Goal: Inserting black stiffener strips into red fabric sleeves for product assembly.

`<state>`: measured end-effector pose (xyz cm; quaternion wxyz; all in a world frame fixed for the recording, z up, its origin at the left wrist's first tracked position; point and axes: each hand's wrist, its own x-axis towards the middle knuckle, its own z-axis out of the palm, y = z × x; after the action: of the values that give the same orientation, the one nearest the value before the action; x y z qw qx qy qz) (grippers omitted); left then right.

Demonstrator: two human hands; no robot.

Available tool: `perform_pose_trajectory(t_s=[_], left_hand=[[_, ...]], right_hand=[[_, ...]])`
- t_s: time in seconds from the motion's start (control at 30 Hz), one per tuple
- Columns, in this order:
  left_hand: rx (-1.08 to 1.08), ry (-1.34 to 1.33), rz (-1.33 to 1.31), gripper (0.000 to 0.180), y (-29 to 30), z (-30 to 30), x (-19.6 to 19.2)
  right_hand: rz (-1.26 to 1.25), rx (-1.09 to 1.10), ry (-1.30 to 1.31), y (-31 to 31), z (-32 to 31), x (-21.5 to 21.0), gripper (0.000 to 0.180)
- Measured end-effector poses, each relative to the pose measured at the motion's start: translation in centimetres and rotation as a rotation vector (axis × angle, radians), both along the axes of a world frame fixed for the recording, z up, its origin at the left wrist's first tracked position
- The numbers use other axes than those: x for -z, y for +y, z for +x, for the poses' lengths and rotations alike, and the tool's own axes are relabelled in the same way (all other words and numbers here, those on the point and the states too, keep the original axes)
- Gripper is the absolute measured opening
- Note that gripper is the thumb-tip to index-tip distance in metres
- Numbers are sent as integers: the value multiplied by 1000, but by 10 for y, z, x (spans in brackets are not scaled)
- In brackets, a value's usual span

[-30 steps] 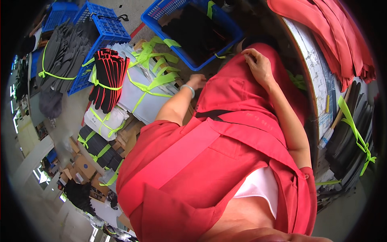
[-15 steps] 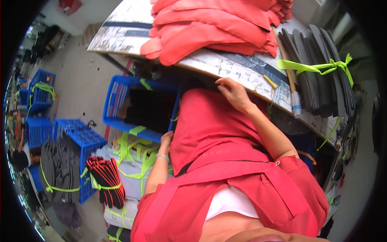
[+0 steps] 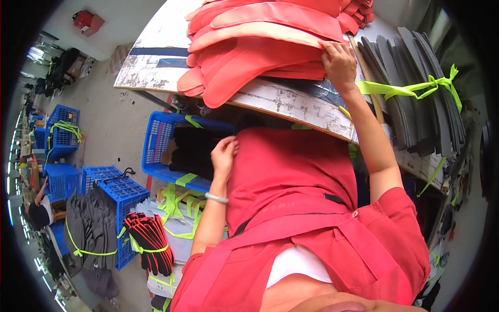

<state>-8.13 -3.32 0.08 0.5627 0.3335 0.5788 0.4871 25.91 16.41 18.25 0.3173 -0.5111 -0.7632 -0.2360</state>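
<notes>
My right hand [image 3: 340, 65] is at the right end of a pile of long, flat red pieces [image 3: 260, 44] on the worktable. Its thumb and fingers close on the edge of one upper piece, whose paler side [image 3: 260, 31] faces me. Lower down, my left hand [image 3: 224, 156] is raised beside my red apron [image 3: 286, 161], close to the rim of a blue basket [image 3: 195, 179]. Its fingers are curled together, and whether anything is between them cannot be seen. Dark pieces [image 3: 189, 151] lie inside that basket.
Dark grey flat pieces [image 3: 410, 104], tied with green ribbon, stand on the table's right. A wooden stick [image 3: 366, 83] lies beside them. At left are blue crates [image 3: 117, 190], grey tied pieces [image 3: 93, 223] and a black-and-red bundle [image 3: 150, 242]. A person [image 3: 41, 210] is at far left.
My right hand has moved up from the table's front edge to the red pile and taken hold of a piece's edge. My left hand has risen beside the apron. The view has shifted slightly.
</notes>
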Motion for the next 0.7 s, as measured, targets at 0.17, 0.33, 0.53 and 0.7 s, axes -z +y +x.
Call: perform_pose_trajectory(t_s=[0.17,0.33,0.53,0.7], left_hand=[[141,-456,177,26,56,110,-107],[168,-859,112,29,77,122,-109],[172,-919,-67,35,17,150,-87],[58,-1022,26,36,78,70,-73]], right_hand=[[-186,-128,-26,-87,-63,17,24],[-527,-333,316,-162,-72,17,43],[-1115,-324,850,-187,-11,47,41],[-1349,-144,811,-237,90,41,37]])
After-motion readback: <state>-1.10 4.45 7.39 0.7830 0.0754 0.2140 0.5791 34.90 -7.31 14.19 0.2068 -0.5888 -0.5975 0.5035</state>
